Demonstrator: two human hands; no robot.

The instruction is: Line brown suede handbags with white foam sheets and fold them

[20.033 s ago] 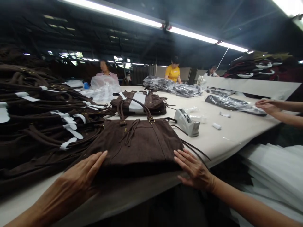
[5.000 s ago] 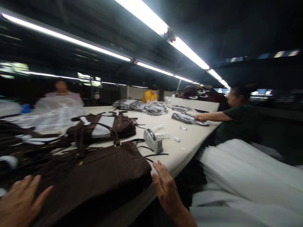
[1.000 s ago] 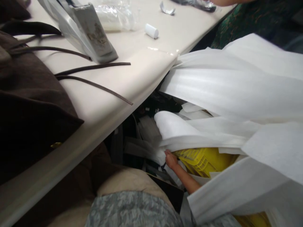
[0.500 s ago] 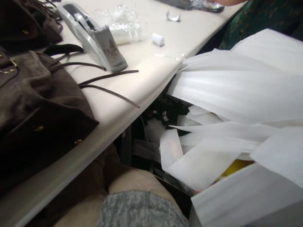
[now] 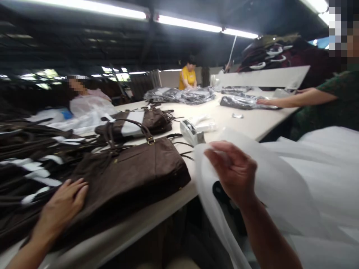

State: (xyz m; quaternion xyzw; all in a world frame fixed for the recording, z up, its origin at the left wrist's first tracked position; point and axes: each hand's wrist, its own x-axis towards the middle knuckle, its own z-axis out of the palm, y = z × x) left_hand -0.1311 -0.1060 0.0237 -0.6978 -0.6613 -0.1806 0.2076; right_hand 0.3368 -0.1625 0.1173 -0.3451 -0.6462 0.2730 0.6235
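My left hand [image 5: 61, 205] lies flat on the near left end of a dark brown handbag [image 5: 146, 164], its fingers stretched out. The bag lies on its side on the pale table, with its handles pointing away from me. Over the table's edge, my right hand [image 5: 235, 170] pinches the edge of a thin white wrapping sheet [image 5: 266, 175]. That sheet curls up and hangs in a bend below the hand. Just past the bag's right end stands a grey tape dispenser [image 5: 192, 132], with thin brown straps beside it.
A second brown handbag [image 5: 157, 121] with a white band lies behind. More dark bags [image 5: 25, 179] are heaped at left. Plastic-wrapped bags [image 5: 179, 95] lie farther back. A co-worker's arm [image 5: 311, 98] reaches in from the right; more white sheets [image 5: 331, 179] lie at right.
The view has swung up from the table edge and the sheets to the whole table. Both my hands now show, the right one lifting a white sheet.
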